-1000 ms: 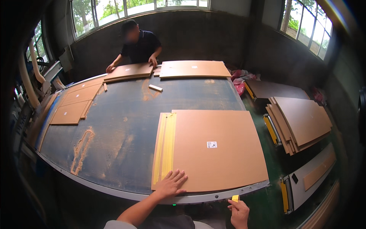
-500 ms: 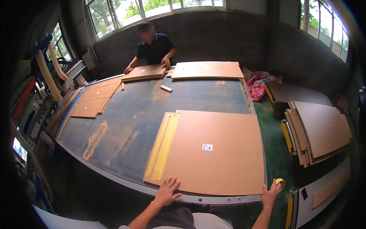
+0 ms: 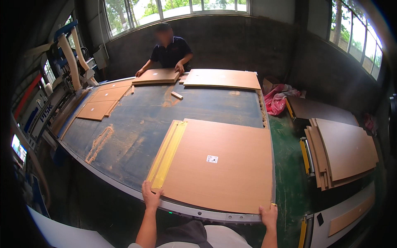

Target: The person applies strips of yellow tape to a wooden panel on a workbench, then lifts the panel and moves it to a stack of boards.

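Note:
A large wood-coloured panel lies flat at the near right of the worktable, a small white label on its face. Along its left side are narrow strips with yellow tape running lengthwise over them. My left hand grips the near left corner of the strips, thumb and fingers apart around the edge. At the panel's near right corner is my right hand, its thumb against the edge. A bit of yellow from the tape roll shows beside its fingers; the rest of the roll is hidden.
Across the worktable a co-worker holds a stack of panels. More panels lie beside it, with a small wood block nearer. Stacked boards stand at right; a machine with hoses is at left.
My left hand has shifted left from the near edge to the strips' corner. My right hand, with the tape roll, has come in onto the panel's right corner. The view has turned slightly.

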A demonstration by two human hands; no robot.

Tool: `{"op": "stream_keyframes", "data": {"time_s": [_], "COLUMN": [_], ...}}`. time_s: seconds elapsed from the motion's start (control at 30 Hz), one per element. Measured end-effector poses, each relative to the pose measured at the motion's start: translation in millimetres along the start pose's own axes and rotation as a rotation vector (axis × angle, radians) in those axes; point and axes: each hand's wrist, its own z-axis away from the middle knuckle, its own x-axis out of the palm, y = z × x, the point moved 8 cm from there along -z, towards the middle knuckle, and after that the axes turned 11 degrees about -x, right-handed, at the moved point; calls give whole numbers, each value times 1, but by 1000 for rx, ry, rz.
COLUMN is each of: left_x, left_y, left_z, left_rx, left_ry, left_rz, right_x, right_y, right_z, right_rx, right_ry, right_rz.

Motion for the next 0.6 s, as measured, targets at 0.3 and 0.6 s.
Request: {"op": "stream_keyframes", "data": {"time_s": [0.3,0.6], "left_x": [6,-8], "left_y": [-28,-33], "left_z": [-38,-48], "left_rx": [-287,-110], "left_ry": [-113,38], "left_rz": [-83,-22], "right_x": [8,-9], "right_y": [33,25], "right_z": [-31,-31], "right_rx": [72,160], "right_ry": [-27,-70], "right_rz": [68,79]}}
